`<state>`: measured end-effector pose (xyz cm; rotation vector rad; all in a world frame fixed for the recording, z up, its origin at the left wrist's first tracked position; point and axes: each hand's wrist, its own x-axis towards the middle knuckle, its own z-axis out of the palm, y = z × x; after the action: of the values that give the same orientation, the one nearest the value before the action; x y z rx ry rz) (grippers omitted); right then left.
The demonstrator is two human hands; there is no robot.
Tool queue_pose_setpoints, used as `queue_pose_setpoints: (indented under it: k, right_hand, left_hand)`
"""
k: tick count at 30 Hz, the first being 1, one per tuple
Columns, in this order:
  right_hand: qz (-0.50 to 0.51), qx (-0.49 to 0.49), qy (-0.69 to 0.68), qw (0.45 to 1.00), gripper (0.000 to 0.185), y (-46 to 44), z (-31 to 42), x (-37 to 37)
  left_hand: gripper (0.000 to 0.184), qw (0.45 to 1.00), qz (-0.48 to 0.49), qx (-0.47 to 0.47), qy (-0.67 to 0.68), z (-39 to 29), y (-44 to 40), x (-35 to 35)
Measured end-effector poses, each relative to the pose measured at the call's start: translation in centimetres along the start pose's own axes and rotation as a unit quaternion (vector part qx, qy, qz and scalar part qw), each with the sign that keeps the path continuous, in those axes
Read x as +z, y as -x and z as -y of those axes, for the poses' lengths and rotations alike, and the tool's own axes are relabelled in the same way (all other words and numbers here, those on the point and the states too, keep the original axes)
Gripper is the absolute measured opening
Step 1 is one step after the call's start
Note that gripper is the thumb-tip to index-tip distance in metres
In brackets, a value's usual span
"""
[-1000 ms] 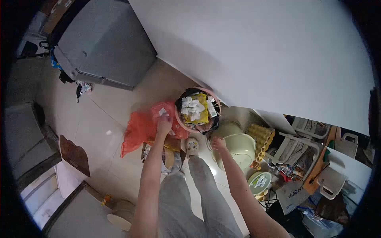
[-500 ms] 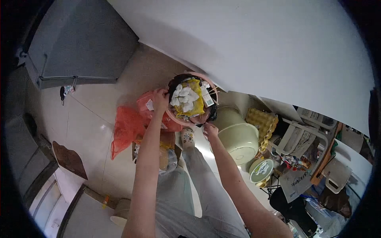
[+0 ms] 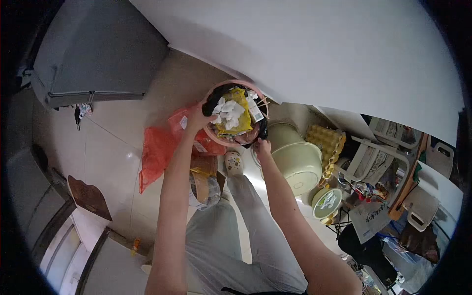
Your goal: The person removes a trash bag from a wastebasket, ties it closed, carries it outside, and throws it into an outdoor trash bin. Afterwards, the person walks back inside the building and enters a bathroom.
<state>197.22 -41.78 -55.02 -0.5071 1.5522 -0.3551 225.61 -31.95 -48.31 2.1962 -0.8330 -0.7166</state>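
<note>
A round pink bin (image 3: 220,140) lined with a black bag (image 3: 212,101) stands by the white panel. Crumpled white tissues (image 3: 228,114), a yellow wrapper (image 3: 241,124) and a small white box (image 3: 254,109) fill it. My left hand (image 3: 198,118) is at the bin's left rim, fingers closed on the black bag's edge. On the lower right rim, my right hand (image 3: 262,146) pinches the bag's edge too. Red plastic bags (image 3: 156,150) lie on the floor left of the bin.
Pale green basins (image 3: 297,169) and yellow egg trays (image 3: 324,142) stand to the right, near a small green basin (image 3: 326,203). A cardboard box (image 3: 202,169) with a clear bag sits by my feet. A large white panel (image 3: 314,54) borders the bin.
My left hand has left the red bag and closed on the bin liner's left edge. My right hand has moved from the green basin to the liner's lower right edge.
</note>
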Motion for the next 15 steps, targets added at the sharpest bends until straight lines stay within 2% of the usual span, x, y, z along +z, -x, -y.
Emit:
queue_pose_setpoints:
  k: [4,8,11,13,15]
  right_hand:
    - [-0.021,-0.020,0.003,1.000,0.013,0.1,0.4,0.3]
    - [-0.026,-0.017,0.022,0.999,0.013,0.3,1.8,-0.4]
    - [0.004,-0.031,0.002,1.000,0.013,1.1,2.6,-0.5]
    - [0.015,-0.042,-0.060,0.997,0.018,2.5,3.2,0.1]
    - [0.021,-0.048,-0.090,0.995,0.021,3.8,4.0,0.3]
  left_hand:
    - [0.041,0.991,0.084,-0.083,-0.061,0.3,-0.6,0.2]
    - [0.041,0.993,0.017,-0.117,-0.005,-2.7,-0.5,-0.6]
    - [0.036,0.995,0.020,-0.101,0.015,-1.4,-0.7,-0.5]
    - [0.033,0.995,0.021,-0.094,0.026,-0.9,-0.6,-0.4]
    - [0.029,0.991,0.039,-0.074,0.105,-0.3,-0.3,-0.2]
